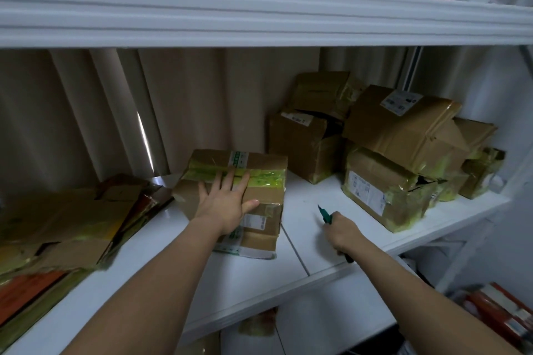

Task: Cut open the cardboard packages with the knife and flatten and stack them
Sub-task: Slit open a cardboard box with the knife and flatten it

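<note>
My left hand (227, 202) flat, pinning the taped box (233, 199) | right hand (341, 232) clenched round the knife (325, 215), just right of it | slice shallow along tape seam, fingers clear.

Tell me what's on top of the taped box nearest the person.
The left hand rests flat on the taped box, fingers spread over yellow-green tape. The tape beneath the palm is hidden.

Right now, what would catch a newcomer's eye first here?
The left hand pressed flat on a taped box at mid-shelf, and the right hand gripping a green knife beside it. Next, the heap of boxes at right and the flattened cardboard at left.
</note>
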